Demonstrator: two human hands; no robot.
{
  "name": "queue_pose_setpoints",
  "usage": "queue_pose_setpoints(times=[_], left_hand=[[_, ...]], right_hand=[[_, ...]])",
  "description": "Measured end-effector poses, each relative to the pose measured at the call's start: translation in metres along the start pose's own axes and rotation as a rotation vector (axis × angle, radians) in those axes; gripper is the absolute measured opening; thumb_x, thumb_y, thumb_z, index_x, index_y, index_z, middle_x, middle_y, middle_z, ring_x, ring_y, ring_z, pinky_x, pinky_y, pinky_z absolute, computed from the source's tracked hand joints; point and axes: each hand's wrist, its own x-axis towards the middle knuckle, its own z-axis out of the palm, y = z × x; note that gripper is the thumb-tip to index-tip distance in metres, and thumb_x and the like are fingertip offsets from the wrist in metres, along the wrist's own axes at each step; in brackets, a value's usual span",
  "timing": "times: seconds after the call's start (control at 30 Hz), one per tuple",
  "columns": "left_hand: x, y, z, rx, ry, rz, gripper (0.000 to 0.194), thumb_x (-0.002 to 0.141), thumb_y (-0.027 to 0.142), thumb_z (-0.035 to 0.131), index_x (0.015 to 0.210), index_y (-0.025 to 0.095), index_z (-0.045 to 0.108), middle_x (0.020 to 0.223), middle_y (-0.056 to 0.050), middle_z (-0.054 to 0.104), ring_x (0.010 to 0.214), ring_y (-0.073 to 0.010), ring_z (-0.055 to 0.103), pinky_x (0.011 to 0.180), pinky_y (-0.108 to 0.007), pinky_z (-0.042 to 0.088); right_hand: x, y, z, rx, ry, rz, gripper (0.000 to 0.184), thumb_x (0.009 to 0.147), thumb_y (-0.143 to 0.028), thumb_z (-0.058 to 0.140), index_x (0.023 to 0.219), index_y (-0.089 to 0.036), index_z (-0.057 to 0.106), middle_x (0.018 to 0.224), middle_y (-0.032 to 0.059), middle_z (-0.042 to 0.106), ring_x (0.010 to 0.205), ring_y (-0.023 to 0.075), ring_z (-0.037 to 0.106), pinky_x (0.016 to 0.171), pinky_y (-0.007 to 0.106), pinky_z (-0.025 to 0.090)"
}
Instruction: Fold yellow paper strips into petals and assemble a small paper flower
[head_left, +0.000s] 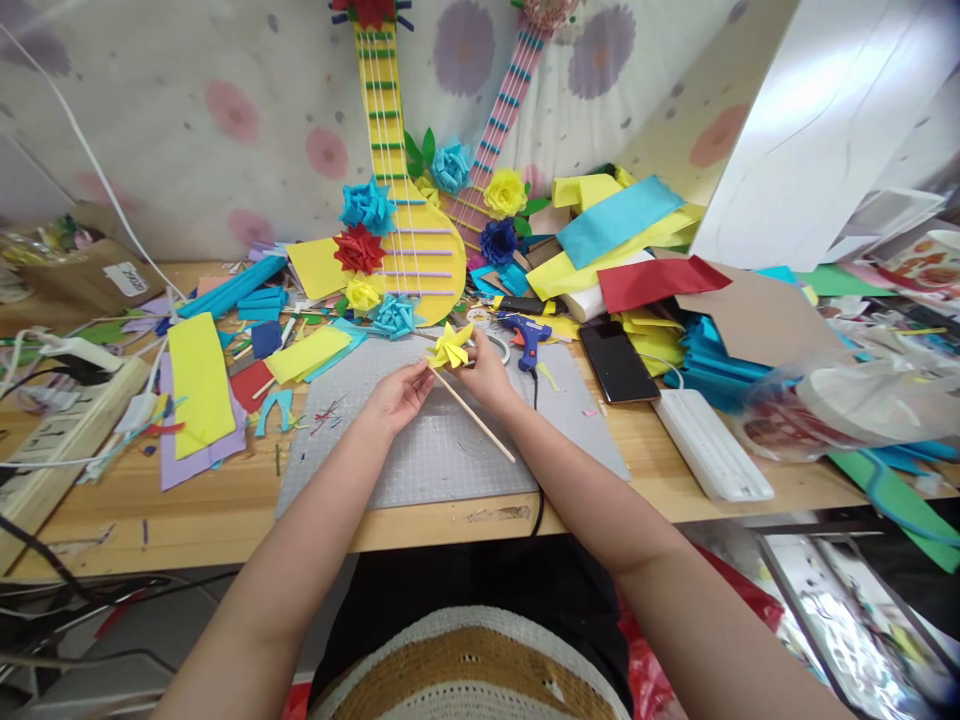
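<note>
Over the grey cutting mat [405, 470] I hold a yellow paper flower [450, 347] fixed at the end of a thin wooden stick [480, 420]. The stick slants down to the right, toward my body. My left hand [403, 395] pinches the stick close under the flower. At the flower's right side my right hand [484, 370] has its fingers closed on the petals; its fingertips are partly hidden. A blue glue gun [529, 340] lies just right of my right hand, its black cable running down over the mat's edge.
Behind the mat stand a yellow paper guitar [427, 250] and a pink one [495, 140], both with paper flowers. Coloured paper strips [622, 225] pile up at the back right. A phone [617, 362] and white power strip [712, 445] lie right; yellow paper [201, 385] lies left.
</note>
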Motion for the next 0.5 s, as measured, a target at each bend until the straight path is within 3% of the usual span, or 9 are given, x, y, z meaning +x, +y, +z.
queue_pose_setpoints(times=[0.3, 0.5], left_hand=[[-0.0027, -0.0018, 0.0031, 0.039, 0.024, -0.033, 0.014, 0.076, 0.0, 0.055, 0.065, 0.01, 0.055, 0.06, -0.001, 0.062, 0.052, -0.005, 0.059, 0.05, -0.012, 0.049], [-0.0047, -0.0022, 0.0033, 0.087, 0.037, 0.082, 0.02, 0.073, -0.001, 0.057, 0.064, 0.014, 0.047, 0.064, -0.003, 0.065, 0.056, -0.01, 0.062, 0.06, -0.022, 0.052]], right_hand=[[0.0019, 0.0074, -0.0002, -0.07, 0.067, 0.057, 0.047, 0.065, -0.018, 0.061, 0.108, -0.022, 0.044, 0.078, -0.0004, 0.065, 0.078, 0.0192, 0.063, 0.077, 0.038, 0.049], [-0.0001, -0.0022, -0.0001, 0.015, -0.104, 0.18, 0.06, 0.062, -0.009, 0.06, 0.115, -0.023, 0.034, 0.078, -0.0041, 0.062, 0.069, 0.0133, 0.062, 0.072, 0.032, 0.053]])
